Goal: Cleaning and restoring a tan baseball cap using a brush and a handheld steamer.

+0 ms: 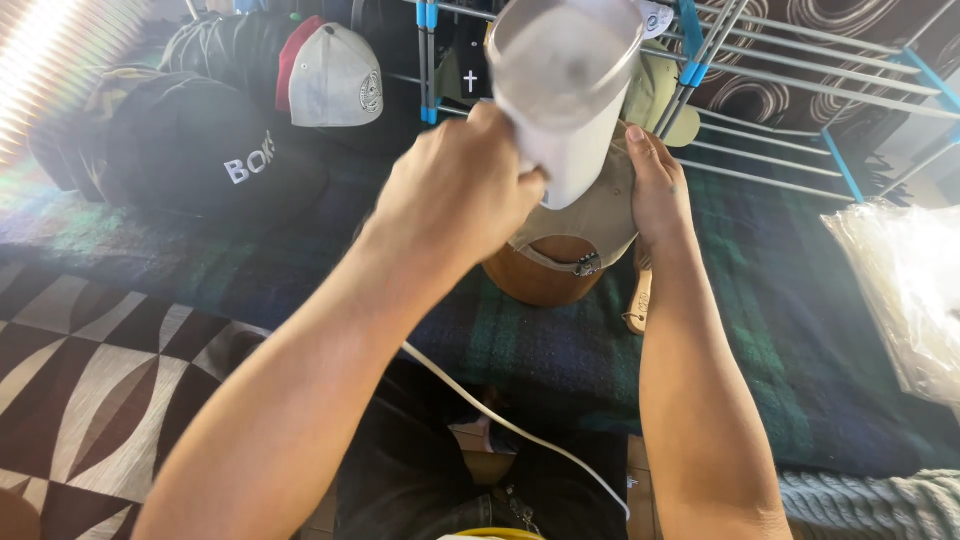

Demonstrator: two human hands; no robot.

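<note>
The left hand [455,190] is clenched around the handle of a white handheld appliance [565,85], probably a garment steamer, its broad head raised and tilted away from the person so the face points down toward the cap beyond the knuckles. A white cord [500,420] trails from below that hand back toward the person's lap, slack enough to leave the wrist free. The right hand [655,185] lies flat with fingers extended against the side of a beige cap [600,215], pressing rather than gripping, which seems to hold the fabric taut and steady. The cap sits over a rounded brown form [535,280] just below both hands, which keeps the crown in shape; its metal strap buckle faces the person. A wooden handle [638,300] lies just under the right wrist. Well to the left of the left hand, 2 caps, a black cap [200,150] and a grey cap [335,80], rest on the plaid blanket [780,330]. Beyond the right hand stands a wire drying rack [790,90], and far right lies a clear plastic bag [905,290].
</note>
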